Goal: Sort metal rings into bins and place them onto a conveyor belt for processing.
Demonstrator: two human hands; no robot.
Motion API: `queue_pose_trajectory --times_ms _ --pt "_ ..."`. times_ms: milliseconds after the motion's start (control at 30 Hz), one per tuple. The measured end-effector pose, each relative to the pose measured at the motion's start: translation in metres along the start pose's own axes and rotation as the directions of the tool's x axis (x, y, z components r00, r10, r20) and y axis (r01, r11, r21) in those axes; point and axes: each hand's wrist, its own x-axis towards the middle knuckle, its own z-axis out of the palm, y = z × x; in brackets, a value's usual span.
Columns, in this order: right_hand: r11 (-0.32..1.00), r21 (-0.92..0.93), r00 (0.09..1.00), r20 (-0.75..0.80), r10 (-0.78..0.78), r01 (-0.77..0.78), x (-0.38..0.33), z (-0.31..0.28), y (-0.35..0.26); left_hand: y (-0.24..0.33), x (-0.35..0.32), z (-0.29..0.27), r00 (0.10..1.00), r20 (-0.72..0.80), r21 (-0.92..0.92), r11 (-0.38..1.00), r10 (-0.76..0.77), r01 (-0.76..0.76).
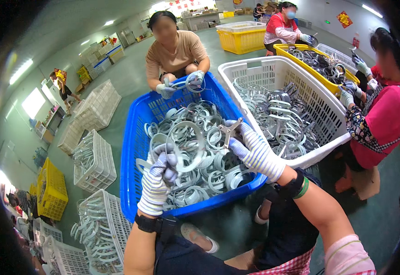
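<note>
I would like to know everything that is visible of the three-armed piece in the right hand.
The piece is silvery and looks like metal: three slim arms spread from a central hub, one up and right, one left, one down in the picture. The gloved right hand holds it above the rings in the blue basket. Finer detail is too small to tell.

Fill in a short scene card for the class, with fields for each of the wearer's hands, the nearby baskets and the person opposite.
Left hand: gloved, holding at least one pale ring
Right hand: gloved, holding a three-armed metal piece
Blue basket: heaped with loose rings
White basket: right of the blue one, also loaded
Person opposite: crouching at the blue basket's far side
</note>
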Motion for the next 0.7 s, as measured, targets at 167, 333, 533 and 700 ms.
queue_pose_trajectory --times_ms 167,333,533,700 --pt "0.804 -0.468 0.928 0.242 -0.281 0.366 0.002 -0.019 -0.001 0.011 0.004 -0.007 0.996 -0.062 0.041 0.997 0.064 -0.062" --pt "0.520 -0.666 0.845 0.429 -0.320 0.535 0.004 -0.015 -0.015 0.021 -0.001 -0.005 0.995 -0.039 0.093 0.992 0.091 -0.087" --pt "0.453 -0.731 0.860 0.435 -0.265 0.510 0.005 -0.017 -0.010 0.021 -0.006 0.001 0.995 -0.022 0.305 0.949 0.097 -0.086" --pt "0.528 -0.771 0.933 0.266 -0.242 0.356 0.008 -0.026 -0.007 0.016 -0.006 0.015 0.998 0.053 0.570 0.820 0.029 -0.054"
